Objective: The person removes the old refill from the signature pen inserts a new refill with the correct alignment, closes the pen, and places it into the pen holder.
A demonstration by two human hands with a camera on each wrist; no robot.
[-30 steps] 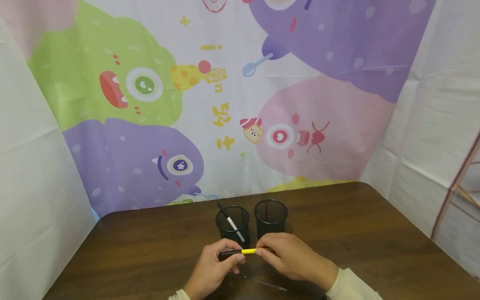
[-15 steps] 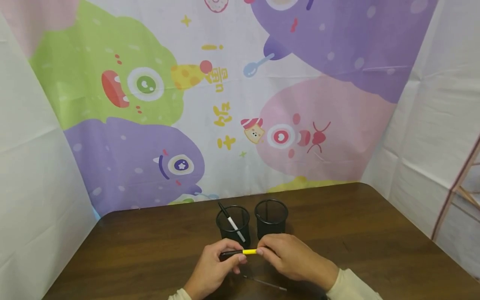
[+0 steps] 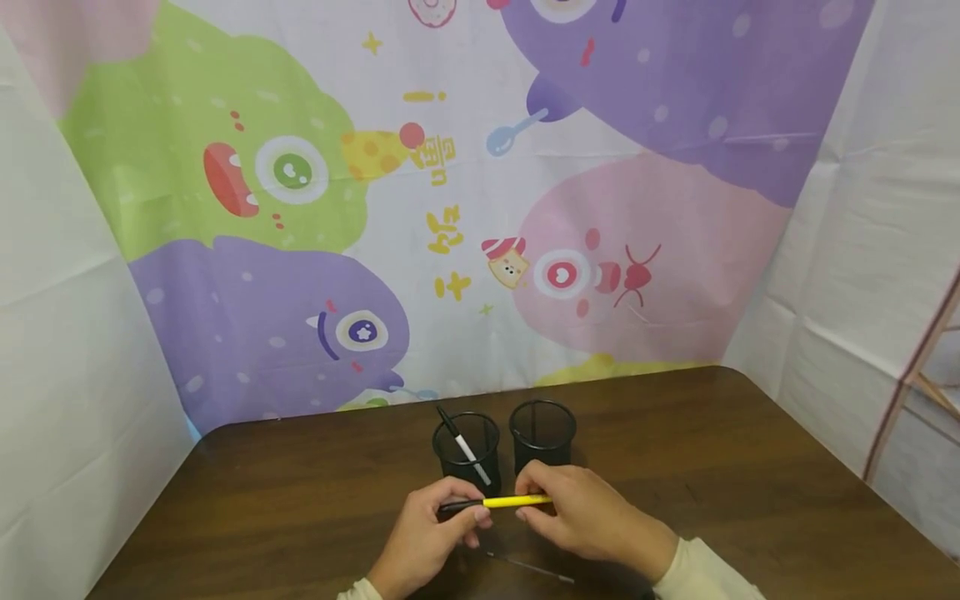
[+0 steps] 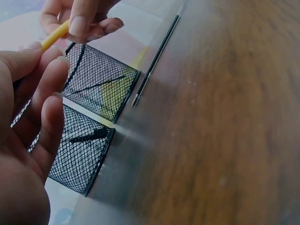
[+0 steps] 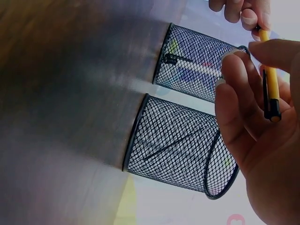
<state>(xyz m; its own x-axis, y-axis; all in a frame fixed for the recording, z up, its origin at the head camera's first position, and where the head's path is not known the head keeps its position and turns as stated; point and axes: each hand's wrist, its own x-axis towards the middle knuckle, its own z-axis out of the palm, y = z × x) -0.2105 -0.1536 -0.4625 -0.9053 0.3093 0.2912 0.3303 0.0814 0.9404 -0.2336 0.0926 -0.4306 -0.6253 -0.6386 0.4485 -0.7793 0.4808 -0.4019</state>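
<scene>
A pen with a yellow barrel [image 3: 517, 502] and a dark front part is held level between both hands above the table. My left hand [image 3: 431, 525] pinches the dark part between thumb and fingers. My right hand [image 3: 592, 512] lies loosely curled round the yellow end, its thumb and index finger spread either side in the head view. The right wrist view shows the pen's black clip and end [image 5: 272, 110] inside that hand. Below them, on the table, lies a thin pen refill [image 4: 157, 58].
Behind the hands stand two black mesh pen cups, the left cup [image 3: 466, 454] holding a black-and-white marker [image 3: 468, 454] that leans to the left, the right cup [image 3: 542, 429] beside it. The brown table [image 3: 285, 492] ends at a printed cloth backdrop [image 3: 465, 350].
The right thumb and index finger have parted and moved back along the pen, so more of the yellow barrel shows. My left hand, the refill and the cups have stayed put.
</scene>
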